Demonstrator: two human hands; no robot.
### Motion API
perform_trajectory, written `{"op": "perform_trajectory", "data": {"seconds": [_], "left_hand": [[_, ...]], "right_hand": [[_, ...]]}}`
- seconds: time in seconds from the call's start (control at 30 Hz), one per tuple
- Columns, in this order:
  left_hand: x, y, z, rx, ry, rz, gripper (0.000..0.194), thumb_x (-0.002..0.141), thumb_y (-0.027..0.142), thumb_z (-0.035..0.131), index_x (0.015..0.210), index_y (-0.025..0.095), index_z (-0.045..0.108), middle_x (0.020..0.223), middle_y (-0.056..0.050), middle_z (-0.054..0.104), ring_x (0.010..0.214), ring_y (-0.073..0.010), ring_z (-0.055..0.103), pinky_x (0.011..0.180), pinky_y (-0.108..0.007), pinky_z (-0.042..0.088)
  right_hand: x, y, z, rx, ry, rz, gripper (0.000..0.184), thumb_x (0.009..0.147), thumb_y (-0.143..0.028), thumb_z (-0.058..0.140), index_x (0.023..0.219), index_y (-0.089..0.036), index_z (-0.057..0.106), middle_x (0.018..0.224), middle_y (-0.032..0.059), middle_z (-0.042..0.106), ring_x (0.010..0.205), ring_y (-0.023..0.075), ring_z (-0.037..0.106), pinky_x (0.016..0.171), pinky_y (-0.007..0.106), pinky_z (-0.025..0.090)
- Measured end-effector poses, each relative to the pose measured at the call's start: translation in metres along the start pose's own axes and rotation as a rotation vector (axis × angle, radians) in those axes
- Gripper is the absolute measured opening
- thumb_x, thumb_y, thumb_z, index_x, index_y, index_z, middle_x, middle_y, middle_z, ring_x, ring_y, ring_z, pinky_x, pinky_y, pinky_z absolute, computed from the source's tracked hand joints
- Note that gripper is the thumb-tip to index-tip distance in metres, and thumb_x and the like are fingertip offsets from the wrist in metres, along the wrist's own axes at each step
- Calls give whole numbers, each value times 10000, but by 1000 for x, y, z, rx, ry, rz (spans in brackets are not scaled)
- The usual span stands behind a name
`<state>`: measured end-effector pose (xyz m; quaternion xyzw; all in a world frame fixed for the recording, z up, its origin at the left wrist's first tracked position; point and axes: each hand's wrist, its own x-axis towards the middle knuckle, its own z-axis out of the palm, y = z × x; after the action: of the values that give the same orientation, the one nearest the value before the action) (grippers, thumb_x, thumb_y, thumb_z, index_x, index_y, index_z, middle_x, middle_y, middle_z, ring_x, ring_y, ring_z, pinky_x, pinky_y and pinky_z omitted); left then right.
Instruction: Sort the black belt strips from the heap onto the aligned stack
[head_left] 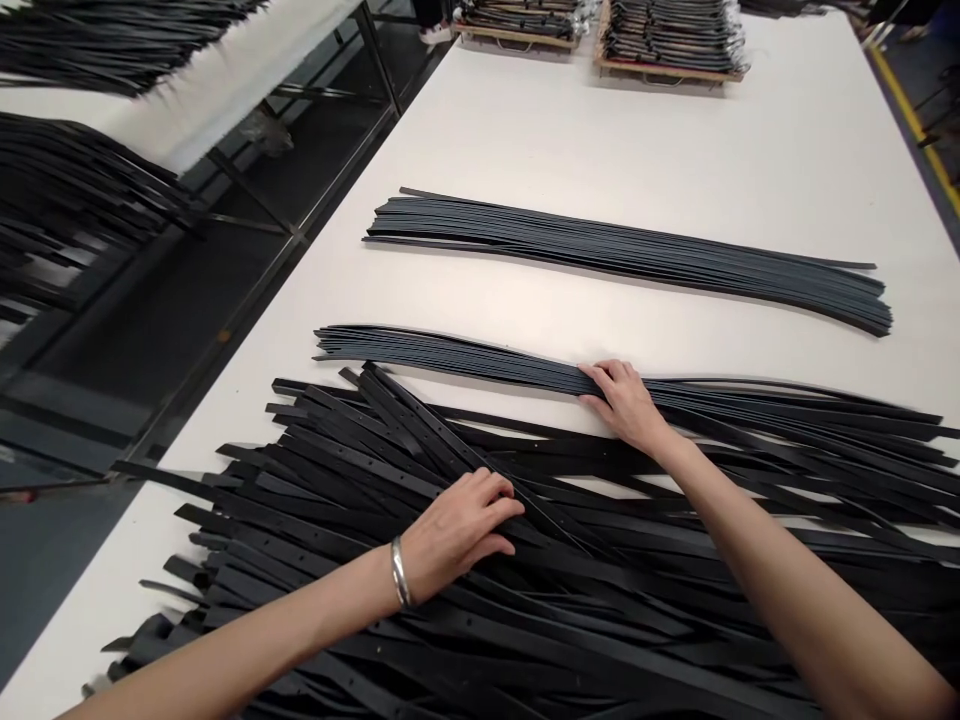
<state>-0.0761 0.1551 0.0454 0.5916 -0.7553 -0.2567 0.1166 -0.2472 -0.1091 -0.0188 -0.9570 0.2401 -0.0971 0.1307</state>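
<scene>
On the tabletop [645,140], we grip a strap bundle [457,361].
Our right hand [628,405] clasps it; our left hand [457,530], loosely parted, overlies the pile [585,580].

Workshop, factory-style. Long white counter [517,140] carries many like dark straps [322,545], heaped and bundled; loaded trays [667,73] at far end. Second counter [199,110], metal-framed, piled with more strips [120,45]. Yellow line [915,125] on floor [37,590].
</scene>
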Motion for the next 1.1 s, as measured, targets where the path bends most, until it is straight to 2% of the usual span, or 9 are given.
{"op": "perform_trajectory", "data": {"seconds": [0.1, 0.2, 0.3, 0.47, 0.6, 0.7, 0.8, 0.97, 1.1], "left_hand": [[-7, -1, 1, 72, -28, 24, 238, 885, 414, 521, 986, 201, 558, 971, -59, 570, 841, -185, 486, 734, -318, 397], [-13, 3, 6, 184, -43, 87, 148, 933, 281, 449, 898, 185, 556, 822, -41, 568, 759, -172, 486, 693, -309, 392], [-5, 1, -1, 143, -20, 71, 202, 961, 205, 350, 929, 180, 548, 821, -33, 565, 735, -145, 499, 669, -270, 400], [59, -37, -22, 126, 154, -76, 250, 968, 251, 333, 932, 174, 568, 870, -46, 552, 786, -154, 494, 698, -275, 412], [121, -71, -18, 204, 350, -117, 167, 903, 252, 493, 792, 169, 586, 991, -76, 565, 981, -227, 430, 850, -381, 374], [137, -73, -15, 188, 449, -195, 115, 854, 257, 575, 785, 165, 579, 1032, -75, 554, 1003, -247, 408, 867, -406, 353], [116, -50, -16, 116, 426, -230, 86, 871, 254, 552, 860, 168, 562, 997, -71, 557, 972, -234, 429, 850, -388, 360], [44, -3, -2, -132, -52, -81, 161, 902, 365, 517, 879, 208, 548, 820, 5, 584, 761, -144, 508, 679, -259, 390], [23, 10, 13, -51, -146, -19, 133, 890, 344, 538, 888, 211, 536, 875, -10, 590, 802, -158, 504, 703, -267, 383]], "right_hand": [[0, 0, -1, 2, 5, -1, 446, 904, -384, 440, 1312, -204, 440, 1117, 116, 483, 1024, 278, 421, 903, 419, 384], [0, 0, -1, 1, 7, 5, 447, 904, -385, 437, 1311, -199, 443, 1122, 121, 484, 1022, 282, 421, 898, 420, 385], [0, 0, -1, -1, 2, 5, 448, 905, -380, 438, 1310, -187, 446, 1130, 124, 487, 1008, 276, 423, 898, 416, 385], [1, 0, -2, 19, 3, 14, 441, 910, -407, 425, 1308, -218, 446, 1134, 114, 493, 1027, 276, 427, 899, 425, 385], [0, -1, -3, 60, -6, -7, 539, 869, -537, 469, 1311, -232, 431, 1164, 95, 495, 1066, 274, 426, 941, 429, 363], [0, 1, -3, 58, -17, -44, 641, 814, -563, 548, 1338, -224, 401, 1205, 101, 481, 1087, 287, 415, 953, 439, 352], [1, 4, -2, 62, -31, -24, 501, 873, -437, 509, 1324, -240, 420, 1185, 92, 496, 1073, 274, 424, 930, 427, 368], [3, 6, -4, 92, -35, -10, 463, 873, -392, 524, 1304, -243, 445, 1184, 85, 499, 1056, 268, 430, 926, 415, 376], [3, 5, -6, 91, -29, 19, 470, 868, -386, 538, 1305, -237, 449, 1174, 85, 500, 1051, 265, 431, 934, 413, 373]]}}
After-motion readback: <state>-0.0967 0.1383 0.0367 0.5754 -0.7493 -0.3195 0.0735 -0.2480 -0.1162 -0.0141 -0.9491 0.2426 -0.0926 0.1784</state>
